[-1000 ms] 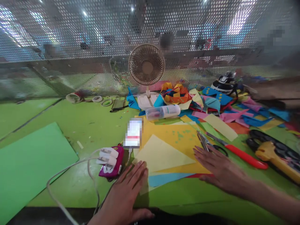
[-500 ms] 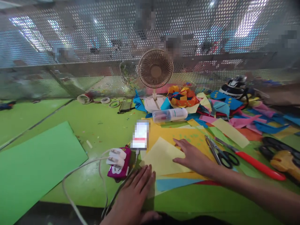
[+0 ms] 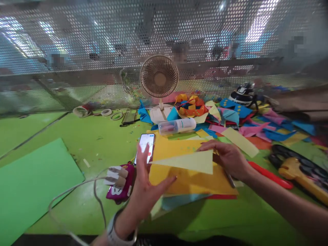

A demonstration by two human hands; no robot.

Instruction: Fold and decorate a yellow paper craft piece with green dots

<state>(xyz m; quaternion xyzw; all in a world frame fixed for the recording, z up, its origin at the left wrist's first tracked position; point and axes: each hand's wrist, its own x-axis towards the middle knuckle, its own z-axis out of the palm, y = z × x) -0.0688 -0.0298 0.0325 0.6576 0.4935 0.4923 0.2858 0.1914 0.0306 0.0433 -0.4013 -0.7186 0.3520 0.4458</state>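
Note:
My right hand [image 3: 229, 159] grips the right end of a pale yellow paper [image 3: 191, 162], which is lifted and seen at a steep slant, tapering to the left. Below it lies a stack of orange-yellow sheets [image 3: 176, 182], with blue and red edges showing underneath. My left hand [image 3: 150, 182] is raised at the near left of the stack, thumb and fingers spread with nothing in them. Behind its fingers lies a lit phone [image 3: 146, 141]. A purple power bank [image 3: 119, 191] with a white plug [image 3: 116, 176] sits to the left of that hand.
A large green sheet [image 3: 36, 188] covers the left side. A fan [image 3: 159, 77] and a plastic bottle [image 3: 176, 126] stand and lie at the back. Coloured paper scraps [image 3: 266, 128], a red-handled tool [image 3: 273, 176] and a yellow-and-black tool [image 3: 294, 169] are at right.
The pale yellow paper has come up off the stack in my right hand. My left hand has risen from the table and opened its fingers. The view has shifted a little rightward.

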